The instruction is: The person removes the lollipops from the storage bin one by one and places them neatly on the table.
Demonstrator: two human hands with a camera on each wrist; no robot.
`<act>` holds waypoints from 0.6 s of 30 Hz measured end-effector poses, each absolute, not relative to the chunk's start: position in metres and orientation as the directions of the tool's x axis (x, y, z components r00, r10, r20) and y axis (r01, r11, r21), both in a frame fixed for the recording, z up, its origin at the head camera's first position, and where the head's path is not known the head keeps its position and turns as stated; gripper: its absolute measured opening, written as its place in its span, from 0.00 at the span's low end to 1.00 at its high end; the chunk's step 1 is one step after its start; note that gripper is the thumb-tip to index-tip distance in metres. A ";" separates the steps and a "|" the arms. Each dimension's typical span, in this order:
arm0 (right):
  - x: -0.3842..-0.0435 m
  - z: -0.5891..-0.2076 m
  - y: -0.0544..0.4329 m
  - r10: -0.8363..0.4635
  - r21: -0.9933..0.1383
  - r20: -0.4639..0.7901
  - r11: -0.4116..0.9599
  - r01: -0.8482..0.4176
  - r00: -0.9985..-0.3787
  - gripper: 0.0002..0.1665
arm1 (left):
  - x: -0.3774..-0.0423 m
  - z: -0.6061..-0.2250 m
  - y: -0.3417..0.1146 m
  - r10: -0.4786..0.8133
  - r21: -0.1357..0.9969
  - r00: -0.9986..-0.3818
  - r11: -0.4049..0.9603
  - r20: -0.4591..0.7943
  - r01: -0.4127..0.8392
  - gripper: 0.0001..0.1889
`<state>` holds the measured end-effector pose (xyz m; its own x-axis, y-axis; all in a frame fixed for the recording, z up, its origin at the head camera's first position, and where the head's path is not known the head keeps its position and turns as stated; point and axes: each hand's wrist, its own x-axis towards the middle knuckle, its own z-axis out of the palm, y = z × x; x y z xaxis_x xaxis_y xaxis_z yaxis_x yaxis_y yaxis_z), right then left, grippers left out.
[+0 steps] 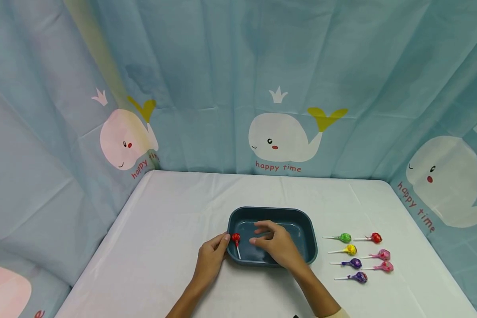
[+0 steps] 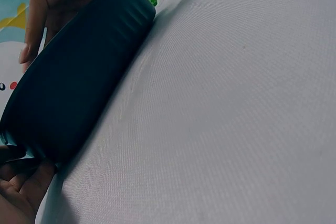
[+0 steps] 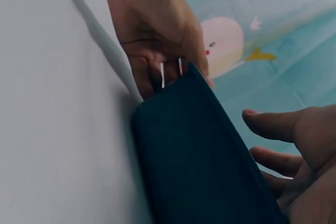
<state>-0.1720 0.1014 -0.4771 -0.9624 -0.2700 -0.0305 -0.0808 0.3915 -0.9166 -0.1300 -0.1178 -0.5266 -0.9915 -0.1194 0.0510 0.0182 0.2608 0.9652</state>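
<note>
A dark teal rectangular tray (image 1: 276, 263) stands on the white table. At its left end my left hand (image 1: 211, 259) grips the wall, thumb at the rim and fingers outside, as the right wrist view also shows. Inside, by that end, a red lollipop (image 1: 236, 239) leans with its white stick toward me. My right hand (image 1: 281, 248) is over the tray's middle, its fingers apart and loosely bent, with nothing between them. The right wrist view shows the thumb and fingers of this hand (image 3: 310, 156) above the rim.
Right of the tray lie several wrapped lollipops in two columns: green (image 1: 345, 238), yellow (image 1: 351, 250) and purple (image 1: 355, 263) ones nearer, red (image 1: 376, 238) and pink (image 1: 384, 255) ones farther right. A blue whale-print curtain (image 1: 206, 132) surrounds the table (image 1: 175, 221).
</note>
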 end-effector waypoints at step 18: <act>-0.188 -0.482 0.072 -0.362 -0.858 -0.008 0.481 -0.180 -0.932 0.26 | -0.130 -0.525 -0.119 -0.109 0.971 -0.993 0.239 0.045 0.018 0.26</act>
<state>-0.1878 0.0716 -0.4817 -0.9323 -0.3616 -0.0076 -0.1795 0.4810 -0.8581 -0.1303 -0.1193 -0.5250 -0.9930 -0.1091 0.0449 0.0177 0.2386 0.9709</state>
